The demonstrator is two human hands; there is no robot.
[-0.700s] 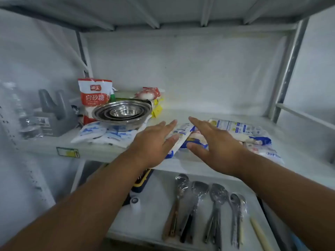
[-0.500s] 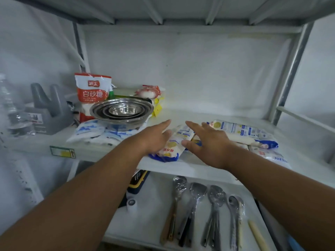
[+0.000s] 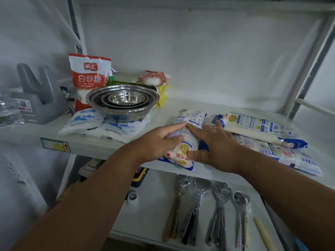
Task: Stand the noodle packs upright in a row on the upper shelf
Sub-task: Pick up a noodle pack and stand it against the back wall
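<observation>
A white and blue noodle pack (image 3: 188, 134) lies flat on the upper shelf (image 3: 181, 107), its near end at the front edge. My left hand (image 3: 155, 142) grips its left side, fingers over the top. My right hand (image 3: 215, 142) grips its right side, thumb at the near end. More noodle packs lie flat to the right: one long pack (image 3: 257, 127) on top, others (image 3: 293, 156) under it toward the shelf's front right.
Nested steel bowls (image 3: 123, 100) sit on blue and white bags (image 3: 94, 124) at the shelf's left. A red sugar bag (image 3: 88, 73) stands behind them. A grey holder (image 3: 38, 100) is far left. Wrapped ladles and spatulas (image 3: 208, 211) lie on the lower shelf.
Both hands have closed in from hovering above the shelf and now clasp the nearest noodle pack from either side. The camera has moved closer to the shelf.
</observation>
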